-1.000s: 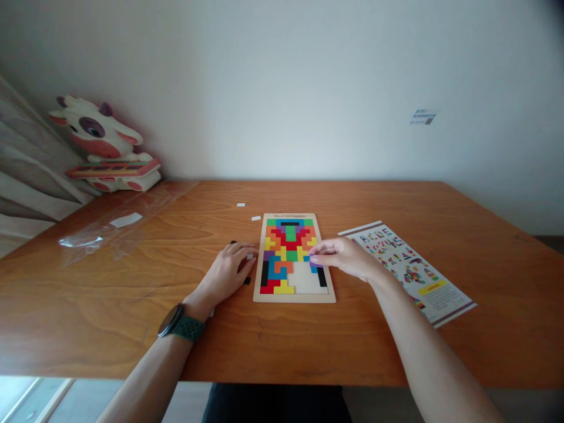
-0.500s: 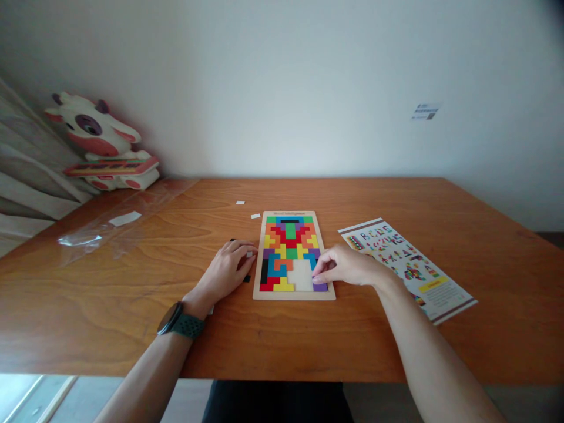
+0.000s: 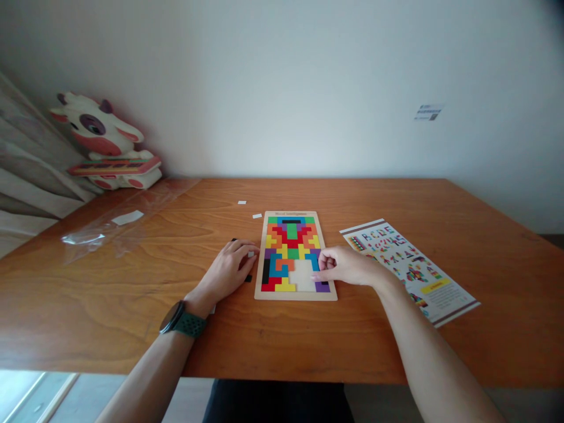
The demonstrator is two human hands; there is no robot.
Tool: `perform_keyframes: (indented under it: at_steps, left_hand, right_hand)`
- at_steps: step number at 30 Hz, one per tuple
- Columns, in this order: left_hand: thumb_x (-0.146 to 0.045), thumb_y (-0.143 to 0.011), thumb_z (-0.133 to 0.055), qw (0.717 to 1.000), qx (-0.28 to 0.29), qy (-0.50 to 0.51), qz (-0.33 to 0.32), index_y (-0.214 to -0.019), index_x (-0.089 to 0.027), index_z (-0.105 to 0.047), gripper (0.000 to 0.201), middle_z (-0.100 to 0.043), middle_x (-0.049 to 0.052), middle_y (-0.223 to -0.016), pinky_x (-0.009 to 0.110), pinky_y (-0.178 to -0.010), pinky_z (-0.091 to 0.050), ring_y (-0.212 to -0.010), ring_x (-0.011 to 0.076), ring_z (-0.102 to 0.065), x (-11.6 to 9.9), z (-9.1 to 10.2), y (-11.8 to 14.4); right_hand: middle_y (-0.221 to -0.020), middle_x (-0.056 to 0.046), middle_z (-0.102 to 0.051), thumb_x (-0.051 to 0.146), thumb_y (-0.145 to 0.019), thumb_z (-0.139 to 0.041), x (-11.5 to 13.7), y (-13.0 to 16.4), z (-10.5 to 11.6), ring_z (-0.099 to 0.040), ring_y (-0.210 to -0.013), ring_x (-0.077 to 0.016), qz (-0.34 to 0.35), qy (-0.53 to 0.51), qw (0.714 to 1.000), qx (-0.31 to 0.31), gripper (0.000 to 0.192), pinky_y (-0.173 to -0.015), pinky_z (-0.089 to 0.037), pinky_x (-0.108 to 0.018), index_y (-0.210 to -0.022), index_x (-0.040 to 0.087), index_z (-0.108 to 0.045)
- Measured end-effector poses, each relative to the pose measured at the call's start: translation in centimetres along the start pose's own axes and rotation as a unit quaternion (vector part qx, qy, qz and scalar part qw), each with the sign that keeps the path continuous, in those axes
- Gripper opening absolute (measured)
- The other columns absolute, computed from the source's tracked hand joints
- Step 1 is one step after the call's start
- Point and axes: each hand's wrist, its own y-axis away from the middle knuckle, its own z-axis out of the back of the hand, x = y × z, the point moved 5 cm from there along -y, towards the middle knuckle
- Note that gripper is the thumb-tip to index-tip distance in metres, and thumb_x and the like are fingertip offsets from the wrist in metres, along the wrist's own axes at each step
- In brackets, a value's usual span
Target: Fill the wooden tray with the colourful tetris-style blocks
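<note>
A wooden tray puzzle (image 3: 295,296) lies on the table, filled with coloured block pieces around a pale bare patch near its lower right. My right hand (image 3: 346,264) is over the tray's right edge, fingers curled and thumb apart from them. Its thumb tip is by the blue and purple pieces beside the bare patch; no piece shows in its grasp. My left hand (image 3: 231,264) rests left of the tray, loosely bent with thumb and fingers apart. Parts of a black object (image 3: 248,278) stick out from under it, and a small white bit (image 3: 251,254) shows by its fingers.
A printed pattern sheet (image 3: 409,270) lies to the right of the tray. Small white paper pieces (image 3: 257,216) are behind it. Clear plastic wrapping (image 3: 101,235) and a cow-shaped toy keyboard (image 3: 117,166) are at the left. The wooden table (image 3: 291,346) meets a wall.
My right thumb and fingers have parted slightly from a pinch at the tray's right side. My left hand stays where it was. The whole view has shifted a little.
</note>
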Motion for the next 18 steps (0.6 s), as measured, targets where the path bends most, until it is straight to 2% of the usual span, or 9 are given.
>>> perform_keyframes:
  at_steps: [4, 7, 9, 13, 18]
  left_hand:
    - [-0.026, -0.098, -0.046, 1.0, -0.014, -0.001, 0.004, -0.11, -0.022, -0.067, 0.025, -0.069, 0.009, -0.115, 0.041, -0.097, -0.053, -0.107, 0.0237, -0.063, 0.2, 0.0, 0.1]
    - [-0.029, -0.095, -0.051, 0.999, -0.034, -0.03, 0.021, -0.111, -0.021, -0.067, 0.023, -0.069, 0.01, -0.114, 0.043, -0.098, -0.053, -0.106, 0.0255, -0.064, 0.6, 0.1, 0.2]
    - [-0.032, -0.093, -0.055, 0.998, -0.042, -0.045, 0.032, -0.111, -0.021, -0.066, 0.024, -0.07, 0.01, -0.112, 0.043, -0.096, -0.053, -0.104, 0.0262, -0.065, 0.9, 0.3, 0.3]
    - [-0.035, -0.094, -0.056, 0.998, -0.023, -0.044, 0.042, -0.112, -0.022, -0.066, 0.025, -0.072, 0.008, -0.106, 0.04, -0.089, -0.055, -0.097, 0.0253, -0.067, 1.5, 0.3, 0.5]
    - [-0.039, -0.097, -0.054, 0.999, -0.018, -0.033, 0.02, -0.117, -0.023, -0.068, 0.029, -0.074, 0.008, -0.112, 0.04, -0.092, -0.054, -0.103, 0.0259, -0.066, 1.7, 0.2, 0.5]
  right_hand:
    - [-0.068, -0.001, -0.066, 0.051, -0.065, -0.086, -0.1, -0.1, -0.1, -0.053, -0.058, -0.0146, -0.002, 0.015, 1.0, 0.003, 0.036, -0.05, -0.034, -0.025, -0.074, 0.022, -0.068]
    - [-0.069, -0.003, -0.068, 0.057, -0.071, -0.08, 0.0, -0.3, 0.1, -0.057, -0.061, -0.0166, 0.005, -0.006, 1.0, -0.028, 0.038, -0.053, -0.037, -0.027, -0.075, 0.021, -0.069]
    - [-0.071, -0.004, -0.069, 0.059, -0.074, -0.077, 0.0, -0.4, 0.4, -0.059, -0.064, -0.0178, 0.01, -0.023, 0.997, -0.073, 0.039, -0.055, -0.039, -0.028, -0.075, 0.021, -0.07]
    - [-0.072, -0.005, -0.07, 0.061, -0.079, -0.071, -0.1, -0.9, 0.8, -0.06, -0.066, -0.0191, 0.021, -0.025, 0.985, -0.172, 0.04, -0.058, -0.04, -0.029, -0.074, 0.021, -0.068]
    - [-0.072, -0.005, -0.069, 0.064, -0.086, -0.056, -0.8, -1.6, 1.8, -0.06, -0.067, -0.0199, 0.007, -0.038, 0.949, -0.312, 0.045, -0.063, -0.04, -0.031, -0.076, 0.021, -0.062]
